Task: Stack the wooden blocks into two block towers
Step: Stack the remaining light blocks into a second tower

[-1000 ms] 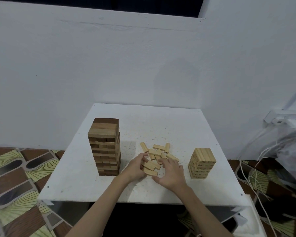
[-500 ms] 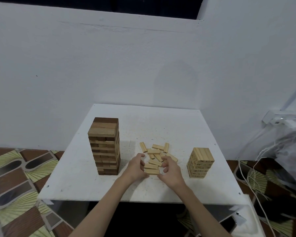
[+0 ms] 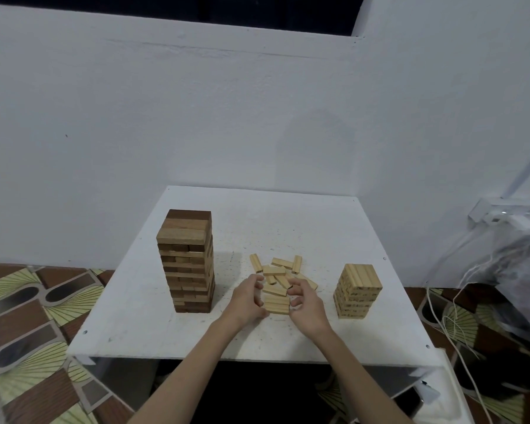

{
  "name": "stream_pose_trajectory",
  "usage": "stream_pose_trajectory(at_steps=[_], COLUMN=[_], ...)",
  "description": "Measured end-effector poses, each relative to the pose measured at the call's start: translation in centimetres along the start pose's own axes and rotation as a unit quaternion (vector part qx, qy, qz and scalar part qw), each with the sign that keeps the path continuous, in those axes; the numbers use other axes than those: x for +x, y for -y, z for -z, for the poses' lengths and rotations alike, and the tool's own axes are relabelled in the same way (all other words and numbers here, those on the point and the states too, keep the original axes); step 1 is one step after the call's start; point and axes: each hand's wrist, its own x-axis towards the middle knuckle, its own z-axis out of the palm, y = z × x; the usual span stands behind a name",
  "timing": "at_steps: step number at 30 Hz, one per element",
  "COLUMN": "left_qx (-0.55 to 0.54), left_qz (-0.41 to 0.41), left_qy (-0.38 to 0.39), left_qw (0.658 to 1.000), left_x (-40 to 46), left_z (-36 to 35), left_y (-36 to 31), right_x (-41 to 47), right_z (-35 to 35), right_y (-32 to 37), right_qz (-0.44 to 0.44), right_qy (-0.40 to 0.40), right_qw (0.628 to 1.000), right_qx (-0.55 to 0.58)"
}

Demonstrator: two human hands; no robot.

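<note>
A tall tower of darker wooden blocks (image 3: 188,261) stands on the left of the white table (image 3: 318,228). A shorter tower of pale blocks (image 3: 357,291) stands on the right. Between them lie several loose pale blocks (image 3: 280,269). Nearest me, a small row of pale blocks (image 3: 276,304) lies side by side on the table. My left hand (image 3: 247,299) presses its left end and my right hand (image 3: 305,302) presses its right end, squeezing the row together.
A white wall rises right behind the table. A wall socket (image 3: 502,214) with white cables (image 3: 447,325) hangs at the right, beside a grey bag (image 3: 523,270). Patterned floor tiles (image 3: 28,316) show at the left. The table's front edge is just below my wrists.
Both hands have drawn a few blocks out of the loose pile toward me and pushed them into a neat row between the palms. The towers have not moved.
</note>
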Motion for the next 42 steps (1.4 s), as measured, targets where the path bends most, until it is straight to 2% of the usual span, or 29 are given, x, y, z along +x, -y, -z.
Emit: stream_pose_trajectory(at_steps=[10, 16, 18, 27, 42], left_qx=[-0.026, -0.047, -0.050, -0.073, -0.073], left_qz=[-0.001, 0.002, 0.001, 0.023, 0.045], left_qy=[-0.036, -0.036, -0.039, -0.068, -0.090], left_qw=[0.999, 0.998, 0.998, 0.995, 0.992], left_x=[-0.4, -0.6, -0.7, -0.6, -0.7], left_z=[0.0, -0.1, -0.1, 0.2, 0.0], left_y=[0.2, 0.2, 0.2, 0.5, 0.3], right_x=[0.2, -0.6, -0.3, -0.4, -0.3], right_z=[0.0, 0.5, 0.3, -0.5, -0.9], right_y=[-0.2, 0.4, 0.3, 0.8, 1.3], right_qz=[-0.014, 0.006, 0.008, -0.044, -0.053], right_qy=[-0.029, 0.031, 0.022, -0.023, -0.075], right_qw=[0.998, 0.998, 0.999, 0.984, 0.986], right_qx=[0.052, 0.051, 0.036, 0.173, 0.143])
